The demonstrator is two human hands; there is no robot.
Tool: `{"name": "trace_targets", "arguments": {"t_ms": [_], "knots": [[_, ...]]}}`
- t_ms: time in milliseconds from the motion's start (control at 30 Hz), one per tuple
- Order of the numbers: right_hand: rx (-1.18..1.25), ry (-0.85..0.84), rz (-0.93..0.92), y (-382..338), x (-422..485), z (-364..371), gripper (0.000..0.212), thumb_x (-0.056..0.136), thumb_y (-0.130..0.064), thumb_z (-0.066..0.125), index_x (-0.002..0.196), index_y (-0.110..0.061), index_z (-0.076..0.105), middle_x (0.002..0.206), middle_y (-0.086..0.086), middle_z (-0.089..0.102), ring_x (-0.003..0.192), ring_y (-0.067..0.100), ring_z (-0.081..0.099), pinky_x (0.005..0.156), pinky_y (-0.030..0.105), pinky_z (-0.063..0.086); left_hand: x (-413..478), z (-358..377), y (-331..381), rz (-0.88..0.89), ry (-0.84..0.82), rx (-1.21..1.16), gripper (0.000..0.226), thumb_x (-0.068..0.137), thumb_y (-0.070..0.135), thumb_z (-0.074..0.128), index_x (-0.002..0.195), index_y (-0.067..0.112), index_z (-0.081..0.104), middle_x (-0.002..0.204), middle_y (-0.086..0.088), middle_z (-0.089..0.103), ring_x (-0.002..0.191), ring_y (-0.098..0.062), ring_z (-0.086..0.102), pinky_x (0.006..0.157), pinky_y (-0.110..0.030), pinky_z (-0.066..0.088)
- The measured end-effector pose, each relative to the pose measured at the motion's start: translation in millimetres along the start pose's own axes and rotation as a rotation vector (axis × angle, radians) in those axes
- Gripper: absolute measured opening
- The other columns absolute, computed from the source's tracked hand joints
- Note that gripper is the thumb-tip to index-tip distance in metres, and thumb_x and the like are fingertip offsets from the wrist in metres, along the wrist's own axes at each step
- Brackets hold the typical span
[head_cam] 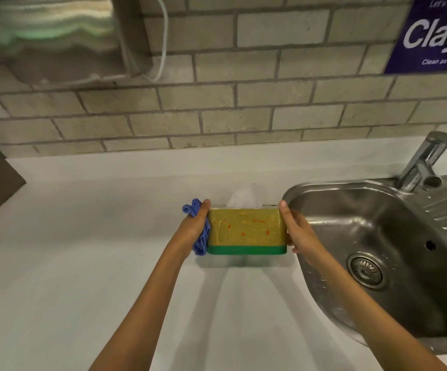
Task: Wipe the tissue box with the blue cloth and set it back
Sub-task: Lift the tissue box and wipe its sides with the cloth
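The tissue box (246, 231) is yellow-green with red specks and a green base band, and a white tissue (243, 199) pokes out of its top. It is held between both hands just above the white counter (83, 250), with a shadow beneath it. My left hand (194, 226) presses the crumpled blue cloth (199, 231) against the box's left end. My right hand (296, 231) grips the right end, thumb on the top corner.
A steel sink (372, 253) with a drain and a chrome tap (425, 162) lies directly right of the box. A brick-tiled wall runs behind, with a paper towel dispenser (51, 36) at upper left and a purple sign (436, 33) at upper right.
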State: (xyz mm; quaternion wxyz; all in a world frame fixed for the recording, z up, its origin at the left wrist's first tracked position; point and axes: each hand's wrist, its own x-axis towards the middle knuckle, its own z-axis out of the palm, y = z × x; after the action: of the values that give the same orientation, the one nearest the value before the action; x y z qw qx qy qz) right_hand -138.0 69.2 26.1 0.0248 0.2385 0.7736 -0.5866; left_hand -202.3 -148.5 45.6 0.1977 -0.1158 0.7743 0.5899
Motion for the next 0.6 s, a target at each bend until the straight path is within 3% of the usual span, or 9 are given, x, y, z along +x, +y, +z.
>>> {"name": "trace_targets", "arguments": {"t_ms": [67, 133, 233, 333, 400, 467, 533, 567, 600], "knots": [[0.006, 0.003, -0.046, 0, 8, 0, 0.115, 0.046, -0.098, 0.025, 0.141, -0.035, 0.031, 0.144, -0.001, 0.044, 0.134, 0.03, 0.041, 0.11, 0.054, 0.031, 2, 2, 4, 0.002, 0.002, 0.013, 0.047, 0.087, 0.062, 0.038, 0.072, 0.02, 0.051, 0.076, -0.006, 0.058, 0.072, -0.019, 0.056, 0.081, -0.034, 0.044], [0.036, -0.024, -0.095, 0, 17, 3, 0.107, 0.054, -0.094, 0.023, 0.139, -0.031, 0.037, 0.145, 0.004, 0.043, 0.135, 0.026, 0.039, 0.114, 0.05, 0.026, 4, 4, 8, 0.01, 0.01, 0.013, 0.047, 0.088, 0.061, 0.036, 0.076, 0.019, 0.052, 0.078, -0.005, 0.058, 0.074, -0.019, 0.056, 0.082, -0.033, 0.043], [0.151, -0.148, -0.116, -2, 24, 8, 0.09, 0.067, -0.083, 0.022, 0.13, -0.022, 0.045, 0.133, 0.011, 0.053, 0.117, 0.016, 0.054, 0.11, 0.039, 0.033, 7, 9, 8, 0.046, 0.04, 0.003, 0.045, 0.091, 0.058, 0.032, 0.093, 0.017, 0.052, 0.084, -0.005, 0.06, 0.08, -0.019, 0.058, 0.084, -0.033, 0.044], [0.241, -0.157, -0.129, 1, 35, 10, 0.099, 0.064, -0.084, 0.028, 0.136, -0.017, 0.035, 0.13, 0.008, 0.05, 0.11, 0.002, 0.053, 0.096, 0.022, 0.041, 9, 17, -3, 0.109, 0.12, -0.026, 0.042, 0.092, 0.057, 0.032, 0.101, 0.022, 0.052, 0.106, -0.01, 0.062, 0.101, -0.027, 0.059, 0.097, -0.039, 0.046], [0.298, -0.165, -0.141, 0, 40, 12, 0.105, 0.057, -0.087, 0.041, 0.138, -0.02, 0.031, 0.128, 0.004, 0.047, 0.099, -0.003, 0.052, 0.085, 0.018, 0.041, 8, 23, -10, 0.211, 0.183, -0.046, 0.033, 0.093, 0.053, 0.032, 0.103, 0.028, 0.049, 0.108, -0.007, 0.061, 0.102, -0.025, 0.058, 0.091, -0.035, 0.046], [0.371, -0.181, -0.107, 2, 47, 14, 0.113, 0.048, -0.086, 0.05, 0.141, -0.026, 0.027, 0.132, 0.002, 0.046, 0.108, 0.008, 0.053, 0.093, 0.028, 0.042, 5, 31, -17, 0.366, 0.246, -0.036, 0.025, 0.096, 0.045, 0.034, 0.107, 0.028, 0.049, 0.103, -0.001, 0.06, 0.104, -0.023, 0.059, 0.083, -0.028, 0.043], [0.409, -0.193, -0.086, 4, 52, 14, 0.115, 0.045, -0.085, 0.055, 0.14, -0.026, 0.028, 0.13, 0.0, 0.046, 0.116, 0.016, 0.052, 0.097, 0.034, 0.044, -1, 37, -22, 0.559, 0.325, 0.03, 0.035, 0.097, 0.04, 0.035, 0.127, 0.025, 0.045, 0.115, 0.011, 0.056, 0.115, -0.007, 0.054, 0.09, -0.017, 0.041], [0.414, -0.204, -0.085, 4, 54, 14, 0.112, 0.05, -0.083, 0.056, 0.141, -0.025, 0.028, 0.129, -0.001, 0.046, 0.115, 0.016, 0.052, 0.096, 0.034, 0.044, -2, 39, -25, 0.644, 0.359, 0.079, 0.044, 0.096, 0.04, 0.035, 0.137, 0.025, 0.038, 0.126, 0.018, 0.049, 0.121, 0.004, 0.046, 0.097, -0.011, 0.036], [0.421, -0.215, -0.086, 4, 55, 13, 0.104, 0.058, -0.078, 0.057, 0.142, -0.023, 0.028, 0.127, -0.001, 0.046, 0.113, 0.015, 0.053, 0.094, 0.033, 0.045, -3, 41, -28, 0.703, 0.383, 0.133, 0.053, 0.094, 0.042, 0.033, 0.143, 0.023, 0.03, 0.138, 0.016, 0.042, 0.128, 0.005, 0.039, 0.105, -0.012, 0.032]]}}
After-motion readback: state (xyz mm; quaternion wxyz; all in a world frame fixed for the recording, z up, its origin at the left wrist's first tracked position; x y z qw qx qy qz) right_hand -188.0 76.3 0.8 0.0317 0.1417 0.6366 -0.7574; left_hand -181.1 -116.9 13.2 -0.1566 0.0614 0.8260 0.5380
